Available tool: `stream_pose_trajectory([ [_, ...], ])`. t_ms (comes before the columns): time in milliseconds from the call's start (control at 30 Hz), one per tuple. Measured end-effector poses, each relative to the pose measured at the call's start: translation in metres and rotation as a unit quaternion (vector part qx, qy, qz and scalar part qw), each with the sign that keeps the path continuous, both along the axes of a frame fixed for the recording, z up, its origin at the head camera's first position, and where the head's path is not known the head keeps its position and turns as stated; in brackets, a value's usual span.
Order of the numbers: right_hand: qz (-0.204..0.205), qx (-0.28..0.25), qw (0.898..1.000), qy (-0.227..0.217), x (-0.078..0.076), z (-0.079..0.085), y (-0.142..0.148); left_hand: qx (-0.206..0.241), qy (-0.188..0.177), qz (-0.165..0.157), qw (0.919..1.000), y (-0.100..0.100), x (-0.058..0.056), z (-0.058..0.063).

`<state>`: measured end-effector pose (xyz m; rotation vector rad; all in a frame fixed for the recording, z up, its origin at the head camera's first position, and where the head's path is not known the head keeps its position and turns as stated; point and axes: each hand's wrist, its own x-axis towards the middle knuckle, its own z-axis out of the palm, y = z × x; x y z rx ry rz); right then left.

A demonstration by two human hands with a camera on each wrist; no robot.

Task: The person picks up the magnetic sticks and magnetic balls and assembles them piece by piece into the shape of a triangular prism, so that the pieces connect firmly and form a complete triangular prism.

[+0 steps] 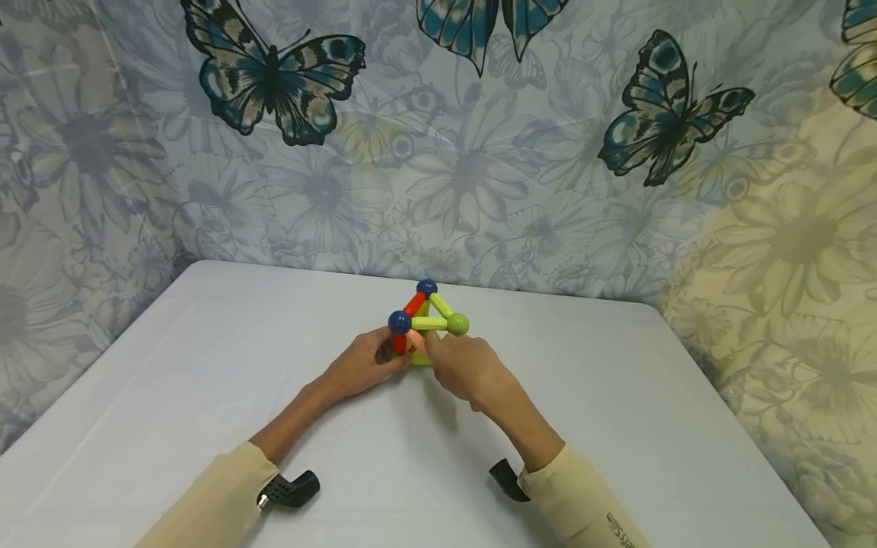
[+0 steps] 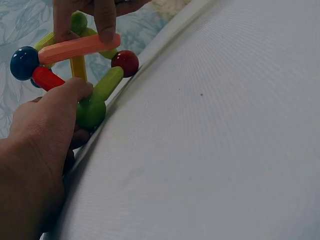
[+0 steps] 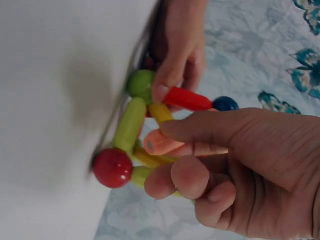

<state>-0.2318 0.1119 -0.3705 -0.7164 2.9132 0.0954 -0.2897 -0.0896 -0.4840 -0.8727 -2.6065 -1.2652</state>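
A frame of coloured rods and balls stands toward the back of the white table. My left hand (image 1: 359,361) grips its lower left corner, where a green ball (image 2: 91,113) joins a red rod (image 3: 189,98). My right hand (image 1: 473,365) pinches an orange rod (image 2: 75,49) between thumb and fingers. One end of that rod meets a blue ball (image 2: 25,63); its other end sticks out near a red ball (image 3: 113,167), apart from it. Higher up, another blue ball (image 1: 426,288) and a light green ball (image 1: 457,324) are joined by yellow-green rods. Fingers hide part of the frame.
The white table (image 1: 205,365) spreads around both arms. Behind it hangs a backdrop (image 1: 473,213) printed with flowers and butterflies. Black wrist devices (image 1: 293,489) stick out from both sleeves.
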Motion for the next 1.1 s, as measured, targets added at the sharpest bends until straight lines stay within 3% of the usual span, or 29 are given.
stream_pose_trajectory([
  [133, 0.021, 0.052, 0.993, 0.103, -0.003, -0.012, -0.002, -0.003, 0.005, -0.002, 1.0, 0.001, 0.0, 0.0],
  [300, 0.007, 0.054, 0.993, 0.103, -0.009, -0.019, 0.0, -0.006, 0.003, -0.006, 1.0, 0.001, -0.001, -0.003],
  [633, -0.032, 0.056, 0.998, -0.001, -0.007, -0.013, 0.005, -0.002, 0.025, -0.017, 0.9996, 0.001, 0.001, -0.003],
  [733, -0.051, 0.017, 0.996, -0.073, -0.005, -0.007, 0.01, -0.002, 0.024, -0.015, 0.9996, 0.003, 0.003, -0.004],
  [833, -0.088, -0.03, 0.979, -0.179, -0.003, 0.004, 0.018, -0.003, 0.016, -0.012, 0.9998, 0.004, 0.003, -0.004],
  [933, -0.098, -0.055, 0.963, -0.246, -0.001, 0.017, 0.027, -0.007, 0.003, -0.008, 0.9999, 0.005, 0.002, -0.005],
  [1100, -0.034, -0.107, 0.946, -0.303, 0.0, 0.035, 0.051, -0.041, -0.049, -0.005, 0.9979, -0.003, 0.003, -0.004],
])
